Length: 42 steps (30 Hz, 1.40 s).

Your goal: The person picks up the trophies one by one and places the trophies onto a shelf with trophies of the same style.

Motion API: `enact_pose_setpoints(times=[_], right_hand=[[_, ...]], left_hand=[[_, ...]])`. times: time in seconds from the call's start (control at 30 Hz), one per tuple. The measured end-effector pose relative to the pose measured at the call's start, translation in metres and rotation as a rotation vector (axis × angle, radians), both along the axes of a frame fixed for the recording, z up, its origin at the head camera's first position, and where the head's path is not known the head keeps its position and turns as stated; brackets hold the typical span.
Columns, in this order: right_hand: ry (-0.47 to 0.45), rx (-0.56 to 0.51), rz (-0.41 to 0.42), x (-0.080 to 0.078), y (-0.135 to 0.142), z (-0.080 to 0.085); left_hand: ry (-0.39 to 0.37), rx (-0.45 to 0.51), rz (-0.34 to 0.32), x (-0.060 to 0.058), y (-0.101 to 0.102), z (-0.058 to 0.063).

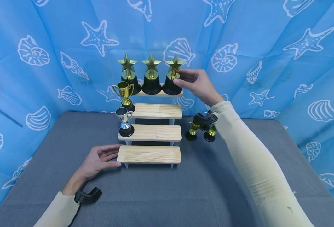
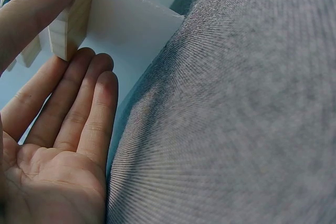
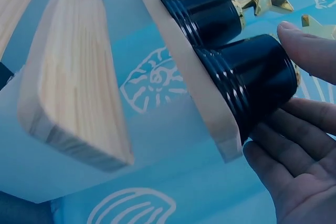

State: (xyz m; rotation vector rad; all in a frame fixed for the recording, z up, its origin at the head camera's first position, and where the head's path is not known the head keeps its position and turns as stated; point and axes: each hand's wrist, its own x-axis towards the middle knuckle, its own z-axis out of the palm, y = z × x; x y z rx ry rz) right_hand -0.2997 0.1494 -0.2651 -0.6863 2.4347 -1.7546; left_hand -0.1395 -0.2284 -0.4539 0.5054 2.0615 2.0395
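At the top of a stepped wooden display stand (image 1: pixel 149 154), my right hand (image 1: pixel 196 83) holds the black base of the rightmost gold star trophy (image 1: pixel 174 75), thumb on one side and fingers on the other. That base (image 3: pixel 257 77) rests on the top step. Two more star trophies, a middle one (image 1: pixel 151 75) and a left one (image 1: pixel 128 74), share this step. A gold cup trophy (image 1: pixel 124 94) and a silver cup trophy (image 1: pixel 124 121) stand at the left ends of the two steps below. My left hand (image 1: pixel 100 160), fingers extended, touches the left end of the lowest step.
Small gold cup trophies (image 1: pixel 193 131) stand on the grey cloth-covered table (image 1: pixel 155 198) right of the stand, partly hidden by my right wrist strap (image 1: pixel 205 119). A blue curtain (image 1: pixel 167 28) with white sea shapes hangs behind.
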Motion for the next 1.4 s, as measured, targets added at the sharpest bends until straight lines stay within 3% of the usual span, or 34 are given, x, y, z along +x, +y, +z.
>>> enact_pose_setpoints(times=[0.73, 1.4], right_hand=[[0.019, -0.135, 0.001, 0.023, 0.034, -0.025], [0.062, -0.149, -0.043, 0.068, 0.059, -0.05]], left_hand=[[0.008, -0.008, 0.008, 0.0, -0.002, -0.002], [-0.006, -0.016, 0.011, 0.0, 0.0, 0.0]])
